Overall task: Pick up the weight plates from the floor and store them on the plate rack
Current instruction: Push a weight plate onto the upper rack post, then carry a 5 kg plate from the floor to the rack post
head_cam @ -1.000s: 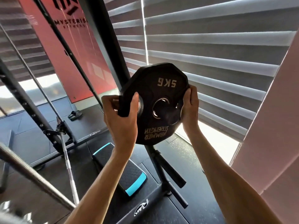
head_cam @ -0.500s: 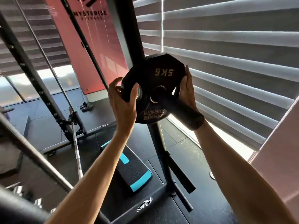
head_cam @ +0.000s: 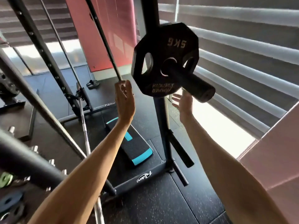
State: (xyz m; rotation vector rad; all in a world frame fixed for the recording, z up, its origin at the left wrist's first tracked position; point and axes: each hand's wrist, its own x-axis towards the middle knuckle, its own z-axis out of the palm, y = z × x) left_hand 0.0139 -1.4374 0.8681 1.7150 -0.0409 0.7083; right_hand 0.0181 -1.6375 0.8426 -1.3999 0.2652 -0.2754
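Observation:
A black 5 kg weight plate (head_cam: pixel 163 44) hangs on the upper peg (head_cam: pixel 192 81) of the black plate rack (head_cam: pixel 163 120), pushed back against the upright post. Its lettering reads upside down. My left hand (head_cam: pixel 125 101) is below and left of the plate, fingers loosely curled, holding nothing. My right hand (head_cam: pixel 184 102) is just under the peg's free end, palm open and fingers spread, not touching the plate.
Lower empty pegs (head_cam: pixel 181 152) stick out from the rack near the floor. A black and teal step platform (head_cam: pixel 134 147) lies on the dark floor mat. A squat rack (head_cam: pixel 40 50) and barbell (head_cam: pixel 84 131) stand left. Small plates (head_cam: pixel 9 201) lie at lower left. Window blinds fill the right.
The plate has slid fully onto the peg. Both hands have let go of it and dropped down below it.

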